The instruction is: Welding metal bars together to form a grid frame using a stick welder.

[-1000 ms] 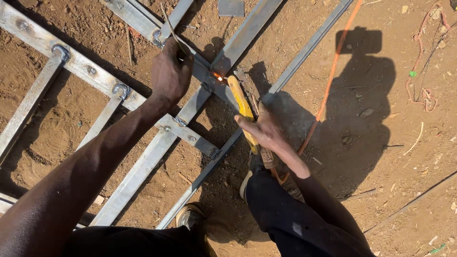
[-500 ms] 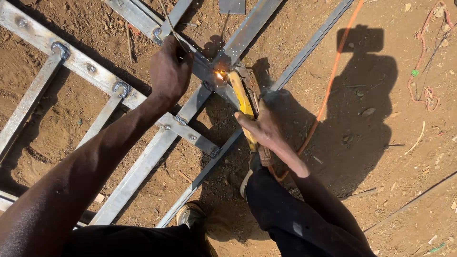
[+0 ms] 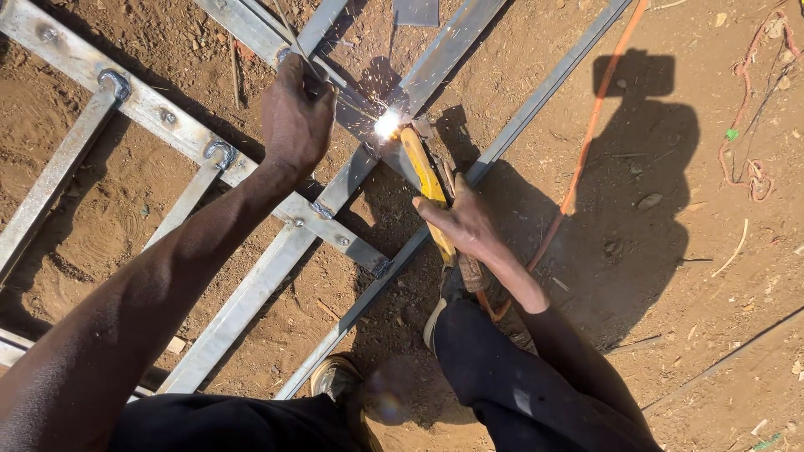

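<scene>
Yellow holder (image 3: 423,180) tip lost in glare (image 3: 386,125)

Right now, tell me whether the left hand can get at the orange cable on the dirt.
Probably not without shifting. The left hand grips the metal frame, and the right hand with the yellow electrode holder and the sparking weld lie between it and the orange cable.

The metal frame (image 3: 251,285) is dull silver-grey with darker grey weld spots at its joints, lying on reddish-brown dirt ground (image 3: 670,276). The welding holder (image 3: 425,180) is bright yellow, and a white-yellow spark (image 3: 386,125) glows at its tip. An orange cable (image 3: 586,142) runs across the ground, and the trousers (image 3: 519,393) are black.
</scene>
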